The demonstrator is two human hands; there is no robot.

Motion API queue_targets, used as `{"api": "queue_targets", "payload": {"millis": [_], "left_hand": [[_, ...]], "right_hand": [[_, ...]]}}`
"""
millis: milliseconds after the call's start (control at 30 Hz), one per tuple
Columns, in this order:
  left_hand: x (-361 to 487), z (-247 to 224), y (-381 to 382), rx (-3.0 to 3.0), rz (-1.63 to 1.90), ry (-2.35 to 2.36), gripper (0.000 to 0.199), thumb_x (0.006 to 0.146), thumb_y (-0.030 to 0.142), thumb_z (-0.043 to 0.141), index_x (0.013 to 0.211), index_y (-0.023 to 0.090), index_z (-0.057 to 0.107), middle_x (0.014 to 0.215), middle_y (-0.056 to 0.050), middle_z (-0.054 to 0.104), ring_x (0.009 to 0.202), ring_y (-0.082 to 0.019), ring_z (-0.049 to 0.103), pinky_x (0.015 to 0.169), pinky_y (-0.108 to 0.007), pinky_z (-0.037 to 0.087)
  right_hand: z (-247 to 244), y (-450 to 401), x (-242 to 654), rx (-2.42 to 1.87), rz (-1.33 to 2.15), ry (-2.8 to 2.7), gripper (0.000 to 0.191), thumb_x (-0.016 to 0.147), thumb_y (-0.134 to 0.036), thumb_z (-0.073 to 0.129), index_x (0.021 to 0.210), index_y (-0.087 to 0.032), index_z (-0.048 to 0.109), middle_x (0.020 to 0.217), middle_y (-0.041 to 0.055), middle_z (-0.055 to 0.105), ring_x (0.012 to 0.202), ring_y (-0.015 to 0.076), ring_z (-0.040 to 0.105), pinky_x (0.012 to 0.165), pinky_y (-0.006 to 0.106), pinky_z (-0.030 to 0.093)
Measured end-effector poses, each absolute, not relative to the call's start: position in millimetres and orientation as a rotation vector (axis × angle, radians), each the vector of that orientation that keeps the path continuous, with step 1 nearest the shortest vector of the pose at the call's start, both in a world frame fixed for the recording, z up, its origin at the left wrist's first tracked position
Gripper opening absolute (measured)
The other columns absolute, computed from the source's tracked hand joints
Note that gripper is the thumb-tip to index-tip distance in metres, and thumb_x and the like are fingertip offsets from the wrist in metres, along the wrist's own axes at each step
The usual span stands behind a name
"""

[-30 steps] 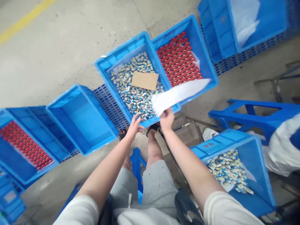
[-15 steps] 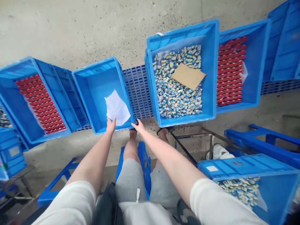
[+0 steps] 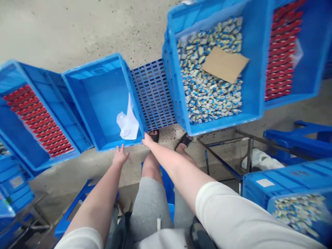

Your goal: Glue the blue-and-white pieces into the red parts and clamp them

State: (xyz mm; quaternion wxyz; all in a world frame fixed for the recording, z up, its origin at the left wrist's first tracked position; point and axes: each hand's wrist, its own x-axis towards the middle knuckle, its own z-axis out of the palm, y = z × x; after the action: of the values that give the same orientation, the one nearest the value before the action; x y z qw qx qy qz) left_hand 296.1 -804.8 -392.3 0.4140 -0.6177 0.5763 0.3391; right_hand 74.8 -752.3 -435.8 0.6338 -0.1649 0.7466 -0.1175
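Observation:
A blue plastic crate [image 3: 100,100] stands in front of me, with a thin white sheet [image 3: 129,125] lying folded and partly upright at its near right corner. My left hand [image 3: 120,155] is just at the crate's near rim, its fingers spread and nothing held; whether the fingertips touch the rim I cannot tell. At the near right corner, my right hand [image 3: 147,140] is closed on the crate's edge, with its fingers partly hidden.
To the right, a blue crate [image 3: 252,93] holds many small white, blue and yellow pieces and a cardboard piece [image 3: 225,64]. Red parts [image 3: 38,119] fill part of the crate at left. A slotted blue pallet [image 3: 154,93] lies between crates. A metal frame [image 3: 223,159] stands near my feet.
My left hand has let go of the white sheet and drawn back to the near rim. The sheet has folded down in the crate. My view has shifted.

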Motion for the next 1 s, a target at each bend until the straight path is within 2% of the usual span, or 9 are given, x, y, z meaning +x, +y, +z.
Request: {"api": "queue_targets", "payload": {"millis": [133, 233, 333, 433, 533, 600, 700, 867, 1000], "left_hand": [[262, -361, -828, -1.334, 0.751, 1.539, 0.072, 0.098, 0.044, 0.051, 0.16, 0.007, 0.048, 0.17, -0.031, 0.039, 0.156, -0.043, 0.045, 0.124, -0.058, 0.043], [194, -338, -842, -1.078, 0.715, 1.725, 0.061, 0.099, 0.039, 0.043, 0.144, 0.003, 0.062, 0.149, -0.034, 0.062, 0.146, -0.045, 0.057, 0.12, -0.06, 0.047], [87, -302, -835, -0.842, 0.824, 2.067, 0.053, 0.096, 0.043, 0.045, 0.133, 0.016, 0.07, 0.137, -0.024, 0.073, 0.135, -0.043, 0.066, 0.115, -0.059, 0.053], [-33, -234, -791, -0.485, 1.135, 2.42, 0.041, 0.095, 0.052, 0.049, 0.122, 0.032, 0.073, 0.13, -0.011, 0.078, 0.128, -0.036, 0.071, 0.113, -0.053, 0.057], [-138, -151, -711, -0.032, 1.386, 2.532, 0.037, 0.1, 0.052, 0.049, 0.119, 0.033, 0.075, 0.126, -0.008, 0.079, 0.125, -0.03, 0.072, 0.116, -0.047, 0.055], [-193, -107, -642, 0.227, 1.491, 2.494, 0.036, 0.102, 0.048, 0.05, 0.118, 0.031, 0.077, 0.124, -0.009, 0.079, 0.121, -0.028, 0.072, 0.116, -0.045, 0.054], [-255, -77, -529, 0.464, 1.585, 2.293, 0.036, 0.104, 0.045, 0.053, 0.122, 0.026, 0.077, 0.126, -0.009, 0.078, 0.12, -0.027, 0.072, 0.112, -0.042, 0.056], [-341, -100, -359, 0.396, 1.475, 2.23, 0.038, 0.105, 0.034, 0.053, 0.133, 0.018, 0.071, 0.142, -0.012, 0.072, 0.136, -0.026, 0.064, 0.121, -0.039, 0.047], [-390, -133, -274, 0.318, 1.154, 2.426, 0.044, 0.104, 0.029, 0.056, 0.144, 0.016, 0.066, 0.155, -0.015, 0.062, 0.15, -0.025, 0.052, 0.131, -0.04, 0.035]], "right_hand": [[-378, -739, 50, -0.251, -0.458, 1.733, 0.057, 0.092, -0.022, 0.07, 0.149, -0.021, 0.062, 0.135, 0.0106, 0.075, 0.126, 0.0238, 0.069, 0.111, 0.034, 0.053], [-312, -700, 10, -0.127, -0.664, 1.846, 0.037, 0.092, -0.025, 0.072, 0.128, -0.024, 0.075, 0.118, 0.0048, 0.081, 0.113, 0.0216, 0.074, 0.102, 0.032, 0.058], [-231, -618, -35, -0.039, -0.934, 1.958, 0.02, 0.095, -0.031, 0.069, 0.112, -0.025, 0.08, 0.104, 0.0029, 0.083, 0.097, 0.0194, 0.078, 0.091, 0.03, 0.061], [-148, -491, -74, 0.012, -1.396, 2.183, 0.026, 0.102, -0.04, 0.06, 0.112, -0.027, 0.081, 0.102, 0.0052, 0.083, 0.094, 0.0212, 0.079, 0.089, 0.036, 0.063], [-97, -352, -110, 0.559, -1.553, 2.607, 0.025, 0.095, -0.047, 0.065, 0.095, -0.026, 0.08, 0.092, 0.0074, 0.08, 0.091, 0.0241, 0.076, 0.09, 0.041, 0.062], [-89, -271, -134, 1.182, -1.654, 2.626, 0.033, 0.088, -0.054, 0.066, 0.087, -0.023, 0.076, 0.079, 0.007, 0.076, 0.076, 0.0235, 0.072, 0.079, 0.04, 0.063], [-106, -184, -167, 1.646, -1.728, 2.514, 0.047, 0.089, -0.059, 0.054, 0.092, -0.016, 0.074, 0.087, 0.013, 0.078, 0.081, 0.0248, 0.074, 0.077, 0.038, 0.064], [-156, -109, -222, 1.993, -1.754, 2.381, 0.061, 0.099, -0.047, 0.036, 0.132, -0.008, 0.068, 0.137, 0.0225, 0.071, 0.125, 0.0253, 0.069, 0.109, 0.041, 0.056], [-181, -75, -265, 1.959, -1.771, 2.332, 0.06, 0.096, -0.048, 0.057, 0.143, -0.01, 0.066, 0.149, 0.0206, 0.064, 0.139, 0.0276, 0.059, 0.125, 0.042, 0.041]]}}
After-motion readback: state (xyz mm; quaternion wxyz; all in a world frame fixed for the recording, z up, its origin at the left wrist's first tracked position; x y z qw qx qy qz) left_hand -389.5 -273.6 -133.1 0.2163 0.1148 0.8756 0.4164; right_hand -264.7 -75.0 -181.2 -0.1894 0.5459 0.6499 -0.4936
